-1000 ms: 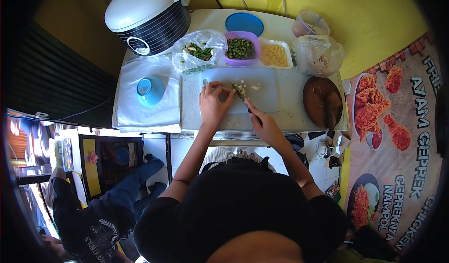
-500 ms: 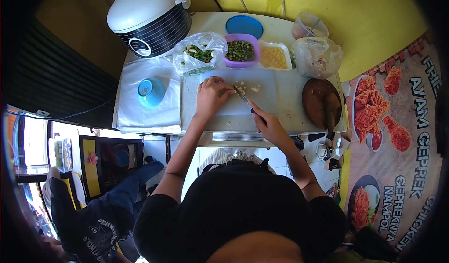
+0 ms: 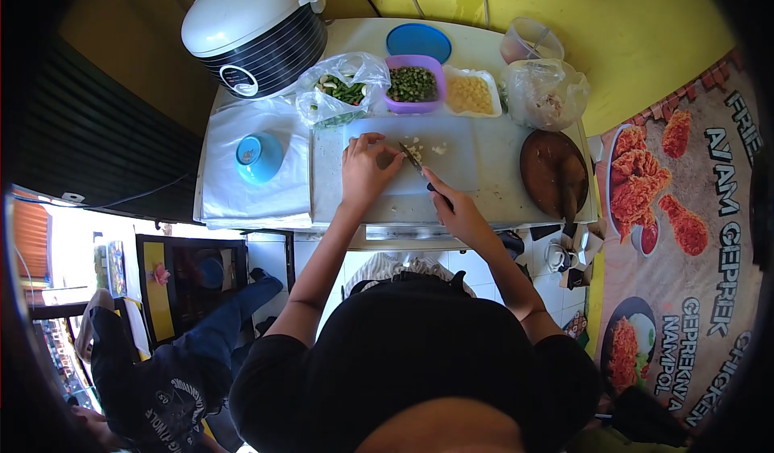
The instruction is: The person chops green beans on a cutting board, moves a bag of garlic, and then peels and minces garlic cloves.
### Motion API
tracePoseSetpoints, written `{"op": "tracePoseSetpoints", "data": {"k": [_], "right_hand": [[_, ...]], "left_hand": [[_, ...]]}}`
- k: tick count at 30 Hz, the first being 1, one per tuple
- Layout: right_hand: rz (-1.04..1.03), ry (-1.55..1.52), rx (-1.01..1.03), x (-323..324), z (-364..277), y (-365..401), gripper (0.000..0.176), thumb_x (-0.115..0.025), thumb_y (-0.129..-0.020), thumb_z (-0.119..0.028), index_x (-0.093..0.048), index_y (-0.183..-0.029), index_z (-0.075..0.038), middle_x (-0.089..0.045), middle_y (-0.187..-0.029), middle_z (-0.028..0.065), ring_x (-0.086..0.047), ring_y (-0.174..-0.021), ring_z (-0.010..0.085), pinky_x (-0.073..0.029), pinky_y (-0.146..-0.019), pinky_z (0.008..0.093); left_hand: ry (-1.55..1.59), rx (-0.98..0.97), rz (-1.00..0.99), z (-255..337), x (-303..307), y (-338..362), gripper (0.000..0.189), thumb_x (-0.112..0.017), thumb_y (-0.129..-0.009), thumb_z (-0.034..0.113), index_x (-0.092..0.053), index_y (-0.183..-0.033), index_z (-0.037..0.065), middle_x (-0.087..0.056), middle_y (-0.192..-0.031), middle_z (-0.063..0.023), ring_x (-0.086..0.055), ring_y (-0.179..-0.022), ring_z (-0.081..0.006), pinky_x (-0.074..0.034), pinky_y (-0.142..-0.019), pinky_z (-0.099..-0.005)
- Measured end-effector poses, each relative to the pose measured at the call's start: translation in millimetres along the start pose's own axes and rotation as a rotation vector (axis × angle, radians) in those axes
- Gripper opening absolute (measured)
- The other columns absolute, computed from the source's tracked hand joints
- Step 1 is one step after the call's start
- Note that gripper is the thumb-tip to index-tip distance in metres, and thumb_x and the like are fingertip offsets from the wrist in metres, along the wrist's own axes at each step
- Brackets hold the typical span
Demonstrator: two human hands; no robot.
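My right hand [image 3: 461, 214] is closed round the black handle of a knife [image 3: 413, 160], whose blade points up and left over a pale translucent cutting board [image 3: 455, 171]. Small whitish chopped pieces [image 3: 416, 148] lie beside the blade, with another little heap to their right. At the blade's left, my left hand [image 3: 369, 167] rests on the board with thumb and fingertips pinched together. Whatever is between those fingertips is too small to make out.
Behind the board stand a plastic bag of green vegetables [image 3: 343, 90], a purple container [image 3: 415, 85], a white tray [image 3: 472, 93] and another bag [image 3: 546, 94]. A blue bowl [image 3: 260, 157] sits left, a brown mortar [image 3: 554, 172] right, a rice cooker [image 3: 256, 34] back left. Another person [image 3: 177, 372] is lower left.
The knife blade has tilted slightly and come nearer my left fingertips. The whole view has shifted a little.
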State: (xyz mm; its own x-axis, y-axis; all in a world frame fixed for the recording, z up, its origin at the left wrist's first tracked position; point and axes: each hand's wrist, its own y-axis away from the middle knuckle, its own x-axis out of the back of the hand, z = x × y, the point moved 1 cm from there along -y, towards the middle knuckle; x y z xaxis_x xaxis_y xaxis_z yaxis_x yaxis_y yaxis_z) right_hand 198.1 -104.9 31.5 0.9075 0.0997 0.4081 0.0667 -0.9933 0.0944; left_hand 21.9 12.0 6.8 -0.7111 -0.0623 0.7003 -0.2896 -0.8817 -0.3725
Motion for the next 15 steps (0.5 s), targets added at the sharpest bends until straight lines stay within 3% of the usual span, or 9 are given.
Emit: {"op": "tracePoseSetpoints", "data": {"k": [1,4,8,15], "right_hand": [[-0.044,-0.078,-0.104,-0.5,-2.2,1.0,0.052,-0.048,-0.1,-0.011,-0.035,-0.149,-0.02,-0.052,-0.066,0.0088,-0.046,-0.054,0.0124,-0.046,-0.059,0.0288],[-0.03,-0.134,-0.107,-5.3,-2.7,1.7,0.052,-0.047,-0.101,-0.012,-0.033,-0.15,-0.022,-0.048,-0.062,0.0031,-0.046,-0.054,0.0092,-0.045,-0.057,0.0273],[0.0,-0.128,-0.153,-9.7,-7.3,6.2,0.052,-0.046,-0.101,-0.013,-0.032,-0.151,-0.023,-0.046,-0.061,0.0019,-0.047,-0.054,0.0091,-0.045,-0.057,0.0278],[0.052,-0.131,-0.045,-23.4,13.0,9.0,0.053,-0.046,-0.101,-0.012,-0.032,-0.151,-0.023,-0.049,-0.06,0.0045,-0.048,-0.053,0.0106,-0.045,-0.056,0.0285]], "left_hand": [[-0.002,0.02,0.032,1.6,-1.7,2.8,0.013,-0.075,-0.075,0.026,-0.074,-0.08,0.014,-0.062,-0.112,-0.0035,-0.056,-0.106,-0.0245,-0.04,-0.096,-0.0407],[-0.042,0.038,0.127,12.0,-5.0,11.7,0.012,-0.075,-0.074,0.025,-0.072,-0.076,0.013,-0.061,-0.112,-0.0025,-0.055,-0.106,-0.0242,-0.039,-0.096,-0.0405],[-0.027,0.082,0.148,16.7,-7.9,14.3,0.012,-0.076,-0.075,0.024,-0.072,-0.077,0.013,-0.062,-0.113,-0.0025,-0.056,-0.105,-0.0253,-0.039,-0.096,-0.0406],[-0.028,0.093,0.164,18.8,-7.0,14.8,0.012,-0.075,-0.074,0.023,-0.072,-0.077,0.013,-0.063,-0.112,-0.0021,-0.056,-0.104,-0.0247,-0.039,-0.095,-0.0399]]}}
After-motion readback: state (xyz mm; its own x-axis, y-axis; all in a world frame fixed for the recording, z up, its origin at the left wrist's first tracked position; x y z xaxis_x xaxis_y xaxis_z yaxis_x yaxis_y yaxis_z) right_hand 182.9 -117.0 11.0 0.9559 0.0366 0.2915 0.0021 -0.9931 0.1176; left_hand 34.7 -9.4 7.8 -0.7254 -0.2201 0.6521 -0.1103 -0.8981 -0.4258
